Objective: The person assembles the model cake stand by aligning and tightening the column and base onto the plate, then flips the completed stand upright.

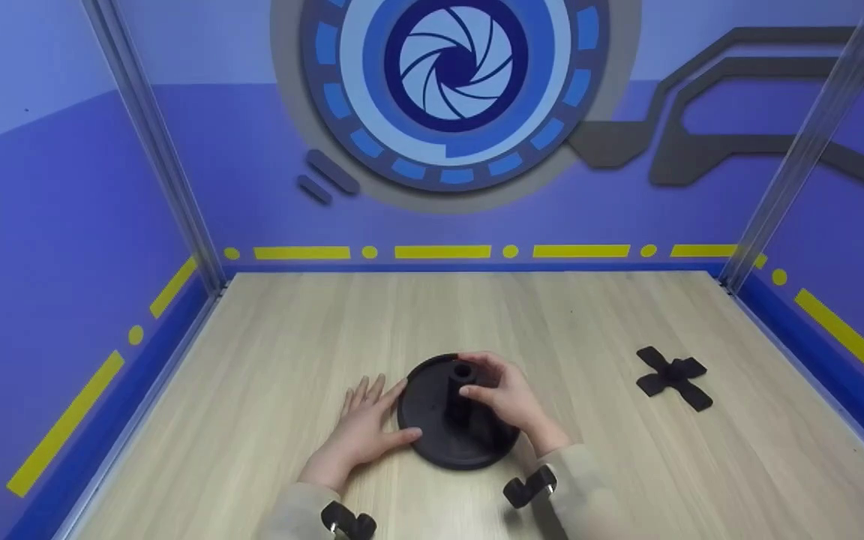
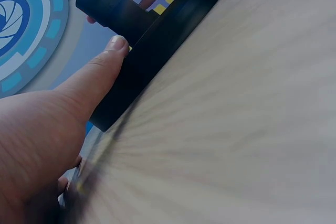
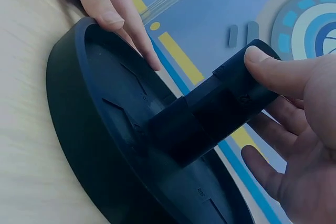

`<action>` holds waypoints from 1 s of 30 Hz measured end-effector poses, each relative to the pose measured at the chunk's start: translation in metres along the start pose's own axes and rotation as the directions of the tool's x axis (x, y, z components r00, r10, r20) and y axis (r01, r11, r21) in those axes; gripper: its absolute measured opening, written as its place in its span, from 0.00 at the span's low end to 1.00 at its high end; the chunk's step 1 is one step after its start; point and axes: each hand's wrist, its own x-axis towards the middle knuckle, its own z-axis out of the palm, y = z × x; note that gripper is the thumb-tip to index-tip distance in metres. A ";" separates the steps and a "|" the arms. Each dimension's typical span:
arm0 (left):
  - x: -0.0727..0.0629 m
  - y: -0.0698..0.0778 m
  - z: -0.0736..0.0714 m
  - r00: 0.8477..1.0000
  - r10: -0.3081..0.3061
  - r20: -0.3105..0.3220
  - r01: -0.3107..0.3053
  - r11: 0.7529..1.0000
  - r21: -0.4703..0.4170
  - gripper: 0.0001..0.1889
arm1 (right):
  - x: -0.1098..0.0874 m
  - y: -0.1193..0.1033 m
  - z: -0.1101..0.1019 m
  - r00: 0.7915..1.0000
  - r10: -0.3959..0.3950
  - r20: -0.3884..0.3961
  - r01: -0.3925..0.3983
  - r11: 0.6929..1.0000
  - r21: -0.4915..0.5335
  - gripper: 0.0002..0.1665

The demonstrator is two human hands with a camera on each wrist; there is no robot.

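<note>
The round black base (image 1: 428,420), flat on the surface (image 1: 567,322), is probably rigid, light and slightly slippery, so hold it by its upright post (image 3: 210,114), pinched by your right hand (image 1: 508,396), and steady its rim (image 1: 462,466) with your left hand (image 1: 361,431), fingers spread apart.

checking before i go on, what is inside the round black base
A black post stands inside the round black base, its upper part held by the right hand; small markings show around it. Whatever lies directly beneath the post is covered and can't be seen.
</note>
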 end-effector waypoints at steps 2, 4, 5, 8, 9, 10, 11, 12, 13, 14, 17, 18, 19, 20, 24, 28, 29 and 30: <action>0.000 0.000 0.000 1.000 0.000 -0.001 0.000 1.000 0.004 0.50 | 0.000 -0.001 0.001 1.000 -0.005 -0.021 0.005 1.000 -0.011 0.29; 0.000 0.000 0.000 1.000 0.000 -0.002 0.000 1.000 0.008 0.50 | -0.001 -0.002 0.002 0.999 -0.008 -0.047 0.007 1.000 -0.029 0.28; 0.000 0.000 0.000 1.000 0.001 -0.003 -0.001 1.000 0.010 0.50 | -0.001 -0.002 0.002 0.998 -0.011 -0.056 0.009 0.999 -0.034 0.28; 0.000 0.000 0.000 1.000 0.001 -0.003 -0.001 1.000 0.012 0.49 | -0.001 -0.003 0.004 0.996 -0.010 -0.091 0.006 0.999 -0.047 0.28; 0.000 0.000 0.000 1.000 0.003 -0.003 -0.003 1.000 0.013 0.49 | -0.001 -0.003 0.005 0.995 -0.009 -0.104 0.003 0.998 -0.056 0.28; 0.000 0.000 -0.001 1.000 0.003 -0.002 -0.003 1.000 0.014 0.49 | -0.001 -0.003 0.006 0.993 -0.006 -0.117 -0.002 0.998 -0.065 0.28; 0.000 0.000 0.000 1.000 0.006 -0.003 -0.006 1.000 0.012 0.49 | -0.001 -0.003 0.007 0.991 -0.006 -0.130 -0.004 0.997 -0.074 0.28; 0.000 0.000 -0.001 1.000 0.006 -0.001 -0.006 1.000 0.014 0.49 | -0.001 -0.004 0.008 0.990 -0.006 -0.143 -0.006 0.996 -0.086 0.28; -0.001 0.000 -0.001 1.000 0.010 -0.002 -0.010 1.000 0.014 0.49 | -0.001 -0.004 0.009 0.988 -0.008 -0.157 -0.008 0.995 -0.103 0.28; -0.001 0.000 -0.001 1.000 0.013 -0.003 -0.013 1.000 0.013 0.49 | -0.001 -0.004 0.009 0.986 -0.008 -0.167 -0.012 0.993 -0.116 0.28; -0.001 0.000 0.000 1.000 0.011 -0.002 -0.011 1.000 0.015 0.49 | -0.001 -0.003 0.012 0.981 -0.021 -0.195 -0.008 0.990 -0.144 0.28; -0.001 0.000 0.000 1.000 0.008 -0.002 -0.008 1.000 0.016 0.49 | -0.001 -0.003 0.013 0.979 -0.024 -0.203 -0.007 0.988 -0.153 0.29; -0.001 0.001 0.000 1.000 0.013 -0.004 -0.013 1.000 0.015 0.49 | -0.001 -0.003 0.013 0.977 -0.027 -0.210 -0.007 0.987 -0.159 0.29; 0.000 0.001 0.000 1.000 0.008 -0.004 -0.008 1.000 0.015 0.49 | -0.001 -0.002 0.014 0.976 -0.029 -0.215 -0.006 0.987 -0.162 0.30; 0.000 0.001 0.000 1.000 0.003 -0.001 -0.003 1.000 0.010 0.49 | -0.002 0.000 0.017 0.972 -0.033 -0.233 -0.007 0.986 -0.167 0.31; 0.000 0.001 -0.001 1.000 0.000 0.003 0.000 1.000 0.009 0.49 | -0.002 0.000 0.019 0.971 -0.025 -0.236 -0.015 0.986 -0.166 0.33; 0.000 0.001 -0.001 1.000 0.002 0.002 -0.002 1.000 0.007 0.50 | -0.002 0.000 0.019 0.973 -0.022 -0.232 -0.017 0.986 -0.166 0.33; 0.000 0.001 -0.001 1.000 0.004 0.001 -0.004 1.000 0.008 0.50 | -0.002 0.000 0.019 0.974 -0.019 -0.225 -0.018 0.987 -0.160 0.34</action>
